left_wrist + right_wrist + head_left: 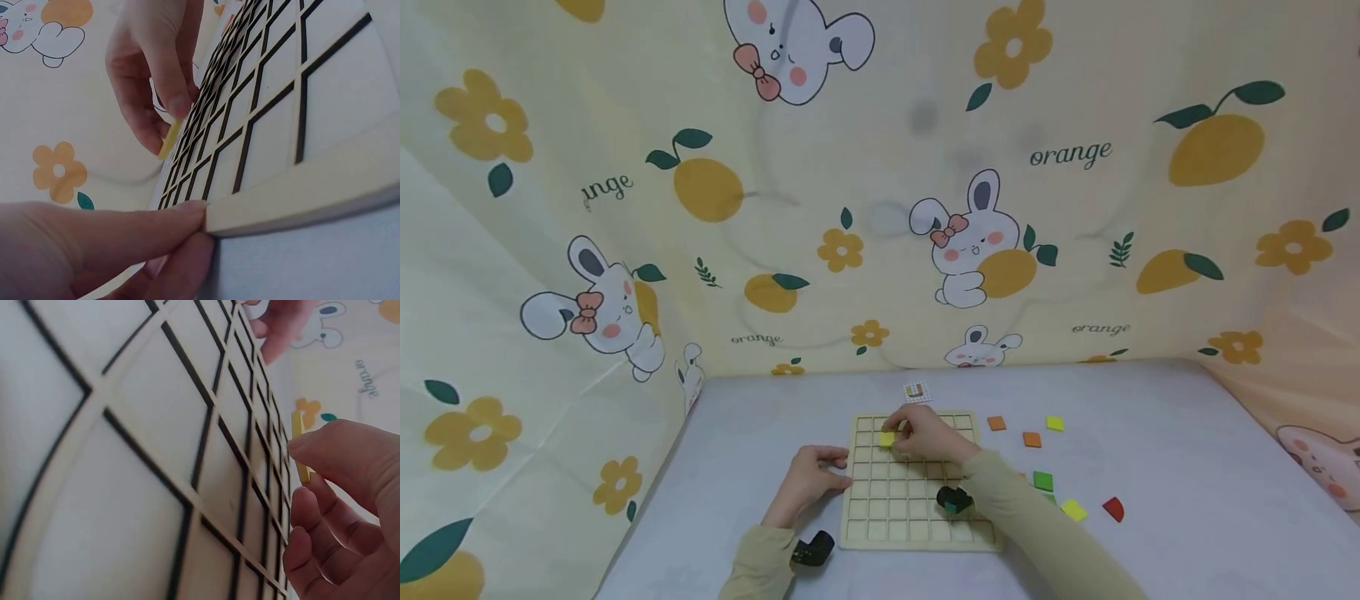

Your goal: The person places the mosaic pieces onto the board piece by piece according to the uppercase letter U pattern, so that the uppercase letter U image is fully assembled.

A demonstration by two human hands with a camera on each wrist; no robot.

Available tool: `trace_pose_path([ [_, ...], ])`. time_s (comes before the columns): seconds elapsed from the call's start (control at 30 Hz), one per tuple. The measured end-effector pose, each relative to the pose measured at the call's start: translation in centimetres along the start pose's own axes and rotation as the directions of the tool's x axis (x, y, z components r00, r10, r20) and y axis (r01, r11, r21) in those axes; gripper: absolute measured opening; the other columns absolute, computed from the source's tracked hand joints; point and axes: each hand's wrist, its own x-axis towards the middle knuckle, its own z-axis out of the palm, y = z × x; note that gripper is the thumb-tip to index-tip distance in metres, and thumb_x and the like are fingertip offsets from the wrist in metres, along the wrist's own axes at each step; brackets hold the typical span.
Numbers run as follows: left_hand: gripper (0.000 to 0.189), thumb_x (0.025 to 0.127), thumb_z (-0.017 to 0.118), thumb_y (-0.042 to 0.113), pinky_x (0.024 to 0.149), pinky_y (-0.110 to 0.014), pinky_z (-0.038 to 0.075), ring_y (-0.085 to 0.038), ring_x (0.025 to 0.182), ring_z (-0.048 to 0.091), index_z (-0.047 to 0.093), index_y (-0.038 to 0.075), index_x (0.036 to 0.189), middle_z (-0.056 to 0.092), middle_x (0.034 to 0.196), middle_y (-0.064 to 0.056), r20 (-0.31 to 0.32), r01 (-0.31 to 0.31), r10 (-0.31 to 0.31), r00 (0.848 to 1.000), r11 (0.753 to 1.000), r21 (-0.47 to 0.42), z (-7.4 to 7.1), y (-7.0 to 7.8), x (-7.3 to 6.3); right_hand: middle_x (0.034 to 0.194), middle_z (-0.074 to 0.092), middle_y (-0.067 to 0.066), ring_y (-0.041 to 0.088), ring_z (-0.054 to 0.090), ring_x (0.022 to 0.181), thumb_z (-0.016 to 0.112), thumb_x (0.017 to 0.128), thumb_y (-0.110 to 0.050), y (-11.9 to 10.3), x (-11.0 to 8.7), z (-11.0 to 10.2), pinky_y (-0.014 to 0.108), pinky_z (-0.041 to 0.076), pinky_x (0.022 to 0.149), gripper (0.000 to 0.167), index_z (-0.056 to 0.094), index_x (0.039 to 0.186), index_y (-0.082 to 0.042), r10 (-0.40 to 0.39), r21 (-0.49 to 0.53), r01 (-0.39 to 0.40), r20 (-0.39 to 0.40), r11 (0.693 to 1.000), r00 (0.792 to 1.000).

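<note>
My right hand (925,433) pinches a yellow square tile (887,438) between thumb and fingers over the upper left part of a light wooden grid board (887,550). In the right wrist view the tile (300,447) stands on edge in the fingers, close over the grid. The left wrist view shows the same tile (170,140) tilted near the board's far side. My left hand (812,479) rests at the board's left edge, its extended fingertips touching the rim (300,194). The board's cells that show hold no tiles; the right forearm hides its lower right part.
Right of the board lie orange tiles (996,423), yellow tiles (1055,423), a green tile (1042,481) and a red quarter-round piece (1114,509). A small printed card (917,392) lies behind the board. Patterned cloth (880,183) hangs around the white table (760,417).
</note>
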Motion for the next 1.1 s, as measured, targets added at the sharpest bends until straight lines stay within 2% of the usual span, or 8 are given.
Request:
trace_pose_path([
  [0.13,0.048,0.069,0.078,-0.010,0.060,-0.028,0.057,-0.015,0.065,0.057,0.065,-0.005,0.114,0.062,0.090,-0.009,0.005,-0.010,0.010,1.000,1.000,-0.001,0.2,0.0,0.1,0.100,0.064,0.005,0.010,0.055,0.074,0.072,0.081,0.000,0.3,0.5,0.6,0.024,0.050,0.066,0.025,0.068,0.106,-0.002,0.010,-0.028,-0.011,-0.016,1.000,1.000],
  [0.43,0.048,0.069,0.078,-0.010,0.063,-0.028,0.057,-0.015,0.070,0.059,0.064,-0.004,0.115,0.062,0.093,-0.009,0.023,0.008,-0.008,1.000,1.000,-0.027,0.0,0.3,0.2,0.101,0.063,0.005,0.012,0.056,0.080,0.072,0.083,-0.002,0.5,1.0,1.0,0.027,0.050,0.070,0.024,0.068,0.107,-0.001,0.064,-0.037,-0.066,-0.052,0.997,0.997],
  [0.7,0.047,0.070,0.078,-0.011,0.062,-0.029,0.057,-0.016,0.070,0.059,0.064,-0.005,0.114,0.062,0.093,-0.010,0.021,0.007,-0.006,1.000,0.999,-0.034,0.0,0.2,0.1,0.102,0.064,0.007,0.017,0.057,0.087,0.072,0.083,-0.003,0.1,1.2,1.2,0.032,0.051,0.076,0.024,0.068,0.107,-0.001,0.094,-0.018,-0.095,-0.049,0.995,0.994],
  [1.1,0.047,0.070,0.077,-0.010,0.062,-0.029,0.057,-0.016,0.069,0.059,0.064,-0.005,0.115,0.061,0.092,-0.009,0.021,-0.001,0.001,1.000,0.999,-0.037,0.0,-0.1,0.0,0.101,0.063,0.006,0.017,0.054,0.086,0.071,0.081,0.000,-0.2,1.6,1.5,0.033,0.049,0.074,0.024,0.070,0.105,-0.003,0.171,0.020,-0.170,-0.064,0.985,0.983],
])
